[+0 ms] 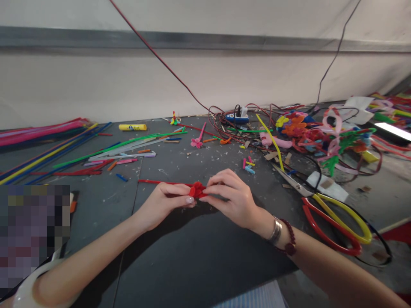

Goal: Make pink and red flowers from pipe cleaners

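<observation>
Between my two hands, just above the dark table, is a red pipe-cleaner flower [197, 189] with looped petals. My left hand [165, 200] pinches its left side between thumb and fingers. From the other side, my right hand [231, 194] closes thumb and fingertips on the flower's right edge. A straight red pipe-cleaner stem [150, 182] runs out leftward behind my left fingers. Part of the flower is hidden by the fingertips.
Large scissors [334, 214] with red and yellow handles lie at the right. Beyond them sits a pile of coloured pipe-cleaner flowers [292, 126]. A pink flower [197, 142], a yellow tube [132, 127], a power strip [237, 117] and pipe-cleaner bundles [45, 132] lie farther back.
</observation>
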Tool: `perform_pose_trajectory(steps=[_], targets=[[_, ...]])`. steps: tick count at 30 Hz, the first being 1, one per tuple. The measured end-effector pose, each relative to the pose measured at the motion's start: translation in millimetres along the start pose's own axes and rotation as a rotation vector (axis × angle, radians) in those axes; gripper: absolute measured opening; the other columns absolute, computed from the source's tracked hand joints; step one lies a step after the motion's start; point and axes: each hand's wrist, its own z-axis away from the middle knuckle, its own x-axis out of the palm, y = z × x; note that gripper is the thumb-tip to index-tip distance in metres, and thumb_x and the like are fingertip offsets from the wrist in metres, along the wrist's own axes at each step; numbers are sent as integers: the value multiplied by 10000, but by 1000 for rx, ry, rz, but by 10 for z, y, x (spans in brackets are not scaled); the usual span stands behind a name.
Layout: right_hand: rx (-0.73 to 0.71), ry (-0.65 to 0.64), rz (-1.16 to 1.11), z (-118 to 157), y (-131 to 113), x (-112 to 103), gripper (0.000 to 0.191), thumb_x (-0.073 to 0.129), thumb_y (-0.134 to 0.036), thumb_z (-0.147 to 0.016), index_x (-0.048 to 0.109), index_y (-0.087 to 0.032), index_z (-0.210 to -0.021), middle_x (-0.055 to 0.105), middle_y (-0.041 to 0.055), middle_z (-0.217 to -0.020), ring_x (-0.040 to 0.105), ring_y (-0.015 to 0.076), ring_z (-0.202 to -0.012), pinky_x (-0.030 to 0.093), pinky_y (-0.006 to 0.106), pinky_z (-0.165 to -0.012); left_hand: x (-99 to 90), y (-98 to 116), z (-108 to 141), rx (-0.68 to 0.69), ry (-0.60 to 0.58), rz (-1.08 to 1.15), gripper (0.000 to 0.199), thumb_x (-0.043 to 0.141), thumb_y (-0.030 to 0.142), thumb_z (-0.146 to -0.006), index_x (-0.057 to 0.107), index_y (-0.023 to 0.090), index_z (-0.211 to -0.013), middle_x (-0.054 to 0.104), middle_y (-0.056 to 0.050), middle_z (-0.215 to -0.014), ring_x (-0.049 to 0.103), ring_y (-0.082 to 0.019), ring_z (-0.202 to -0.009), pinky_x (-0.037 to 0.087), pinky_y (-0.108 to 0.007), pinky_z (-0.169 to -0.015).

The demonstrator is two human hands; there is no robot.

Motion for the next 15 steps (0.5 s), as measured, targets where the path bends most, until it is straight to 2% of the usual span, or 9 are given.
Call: perform_pose_trajectory(steps=[9, 15], targets=[[139, -10, -60, -21, -66, 8, 105, 629, -253, -754, 633, -205, -847, 606, 43, -849, 533, 157, -817, 475, 310, -732, 8, 1, -6, 4, 43, -91, 60, 677, 175, -690, 716, 148, -653, 639, -21, -670, 516, -110, -616, 406, -210, -573], [262, -27, -131, -20, -84, 28, 126, 622, -240, -757, 634, -204, -877, 590, 39, -856, 528, 145, -814, 480, 253, -627, 15, -2, -6, 15, 49, -100, 48, 682, 170, -682, 716, 156, -651, 642, -16, -665, 526, -107, -616, 414, -208, -578]])
